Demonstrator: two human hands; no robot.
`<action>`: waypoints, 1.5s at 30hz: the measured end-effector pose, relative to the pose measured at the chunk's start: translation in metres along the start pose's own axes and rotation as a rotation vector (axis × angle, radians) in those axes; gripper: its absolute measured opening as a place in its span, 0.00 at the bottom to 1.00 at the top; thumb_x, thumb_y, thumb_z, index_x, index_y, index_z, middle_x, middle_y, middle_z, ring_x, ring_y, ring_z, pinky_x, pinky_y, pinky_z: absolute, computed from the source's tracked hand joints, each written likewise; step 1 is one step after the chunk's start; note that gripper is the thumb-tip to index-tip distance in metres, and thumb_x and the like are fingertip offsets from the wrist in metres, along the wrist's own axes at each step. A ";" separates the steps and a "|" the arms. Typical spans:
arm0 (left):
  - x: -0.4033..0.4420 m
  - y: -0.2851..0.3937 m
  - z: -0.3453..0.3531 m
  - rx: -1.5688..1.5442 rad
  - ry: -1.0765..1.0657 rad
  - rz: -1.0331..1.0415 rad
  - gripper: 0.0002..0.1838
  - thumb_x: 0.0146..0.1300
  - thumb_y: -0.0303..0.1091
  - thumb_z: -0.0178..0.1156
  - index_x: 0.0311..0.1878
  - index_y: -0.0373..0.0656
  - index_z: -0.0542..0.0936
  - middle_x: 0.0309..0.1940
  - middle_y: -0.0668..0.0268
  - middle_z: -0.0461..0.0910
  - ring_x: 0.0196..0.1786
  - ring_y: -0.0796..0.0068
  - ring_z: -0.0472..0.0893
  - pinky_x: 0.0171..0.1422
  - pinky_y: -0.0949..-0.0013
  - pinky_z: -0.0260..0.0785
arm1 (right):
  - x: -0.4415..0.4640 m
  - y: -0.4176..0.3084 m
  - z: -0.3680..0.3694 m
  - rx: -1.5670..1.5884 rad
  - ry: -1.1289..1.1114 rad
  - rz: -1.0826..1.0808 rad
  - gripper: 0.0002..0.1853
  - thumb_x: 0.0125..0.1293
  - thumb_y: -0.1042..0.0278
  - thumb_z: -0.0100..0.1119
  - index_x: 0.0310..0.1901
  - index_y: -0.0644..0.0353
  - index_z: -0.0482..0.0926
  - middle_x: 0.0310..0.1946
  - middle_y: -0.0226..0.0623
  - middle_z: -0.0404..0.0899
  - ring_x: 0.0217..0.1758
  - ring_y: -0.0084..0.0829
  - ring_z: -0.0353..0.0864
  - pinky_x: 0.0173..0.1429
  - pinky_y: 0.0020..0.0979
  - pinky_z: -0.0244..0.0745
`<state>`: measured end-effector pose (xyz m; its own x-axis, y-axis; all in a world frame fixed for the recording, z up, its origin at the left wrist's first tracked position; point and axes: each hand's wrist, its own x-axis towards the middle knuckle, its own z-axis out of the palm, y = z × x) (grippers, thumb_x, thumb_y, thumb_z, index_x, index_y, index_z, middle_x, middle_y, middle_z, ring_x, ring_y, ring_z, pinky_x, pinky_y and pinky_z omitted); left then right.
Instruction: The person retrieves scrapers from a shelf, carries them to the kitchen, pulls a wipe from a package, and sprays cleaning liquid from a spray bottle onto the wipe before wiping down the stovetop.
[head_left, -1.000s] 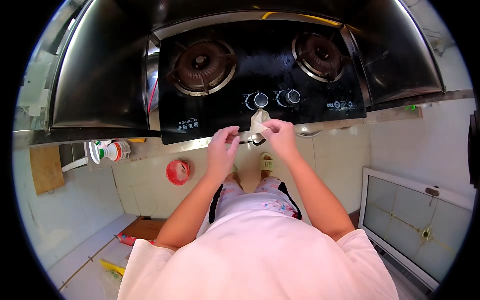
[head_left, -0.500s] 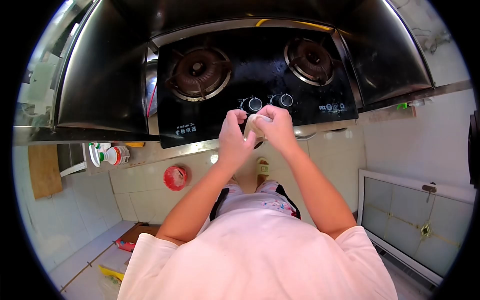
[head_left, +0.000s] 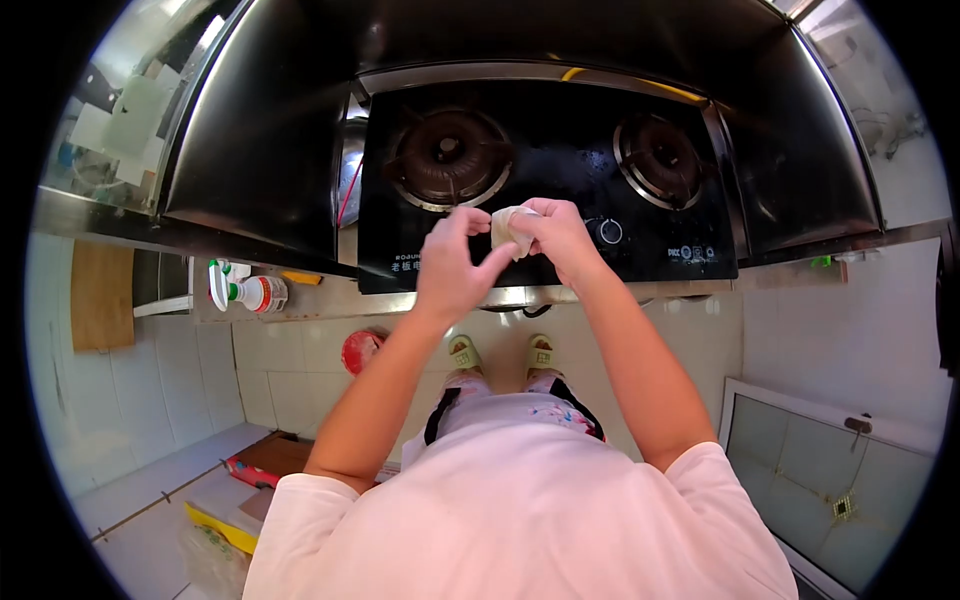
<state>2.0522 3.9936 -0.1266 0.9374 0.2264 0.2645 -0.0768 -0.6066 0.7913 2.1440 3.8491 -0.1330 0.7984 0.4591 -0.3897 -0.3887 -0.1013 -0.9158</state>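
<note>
My right hand (head_left: 563, 240) pinches a small, crumpled whitish cloth (head_left: 511, 231) above the front of the black glass stove (head_left: 560, 180). Just left of the cloth, my left hand (head_left: 457, 268) has its thumb and fingers spread, with the thumb tip close to the cloth; whether they touch is unclear. One stove knob (head_left: 610, 231) shows to the right of my right hand, while the other is hidden behind the hands. Beyond them are the left burner (head_left: 450, 158) and the right burner (head_left: 662, 160).
A spray bottle (head_left: 262, 293) lies on the metal counter (head_left: 330, 303) at left. On the floor stands a red bucket (head_left: 362, 350), partly behind my left forearm. A framed glass panel (head_left: 800, 470) is at lower right. Dark metal panels flank the stove.
The cloth, hanging from my right hand earlier, is now bunched and raised higher over the stove. Both hands have moved up with it. The camera view has shifted, showing both slippers.
</note>
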 end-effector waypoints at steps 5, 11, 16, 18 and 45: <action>0.003 -0.018 0.004 0.017 -0.035 -0.096 0.10 0.54 0.30 0.65 0.38 0.38 0.80 0.33 0.61 0.82 0.38 0.65 0.82 0.47 0.65 0.73 | 0.001 0.000 0.006 -0.095 0.012 -0.017 0.08 0.55 0.69 0.65 0.33 0.66 0.83 0.24 0.32 0.79 0.25 0.20 0.74 0.28 0.22 0.67; 0.020 -0.056 -0.025 -0.359 -0.116 -0.270 0.05 0.64 0.24 0.57 0.40 0.35 0.80 0.34 0.68 0.83 0.38 0.80 0.80 0.47 0.75 0.72 | 0.010 -0.002 0.001 -0.231 0.081 0.024 0.05 0.57 0.79 0.59 0.35 0.64 0.82 0.29 0.31 0.81 0.30 0.20 0.76 0.32 0.21 0.69; 0.023 -0.033 -0.048 -0.353 -0.036 0.005 0.05 0.63 0.25 0.59 0.41 0.37 0.78 0.37 0.62 0.83 0.42 0.74 0.81 0.50 0.71 0.72 | 0.007 0.013 0.010 -0.233 0.116 -0.334 0.05 0.57 0.83 0.58 0.34 0.67 0.81 0.29 0.29 0.81 0.31 0.18 0.77 0.36 0.20 0.72; 0.008 -0.047 -0.048 -0.203 -0.213 0.010 0.04 0.63 0.26 0.59 0.39 0.38 0.77 0.36 0.61 0.83 0.41 0.64 0.82 0.48 0.68 0.72 | 0.016 0.050 0.009 -0.204 0.066 -0.500 0.05 0.56 0.84 0.57 0.34 0.67 0.81 0.27 0.29 0.81 0.30 0.17 0.77 0.36 0.20 0.71; -0.029 -0.102 0.025 0.447 -0.137 0.330 0.15 0.53 0.32 0.67 0.44 0.43 0.79 0.42 0.66 0.78 0.49 0.62 0.74 0.52 0.60 0.66 | -0.020 0.084 0.034 -0.978 0.393 -0.606 0.23 0.51 0.74 0.66 0.50 0.60 0.71 0.53 0.47 0.69 0.55 0.50 0.70 0.52 0.45 0.73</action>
<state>2.0410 4.0296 -0.2293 0.9260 -0.1124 0.3603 -0.2495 -0.8986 0.3610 2.0801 3.8614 -0.1989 0.8813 0.3810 0.2795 0.4712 -0.6638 -0.5808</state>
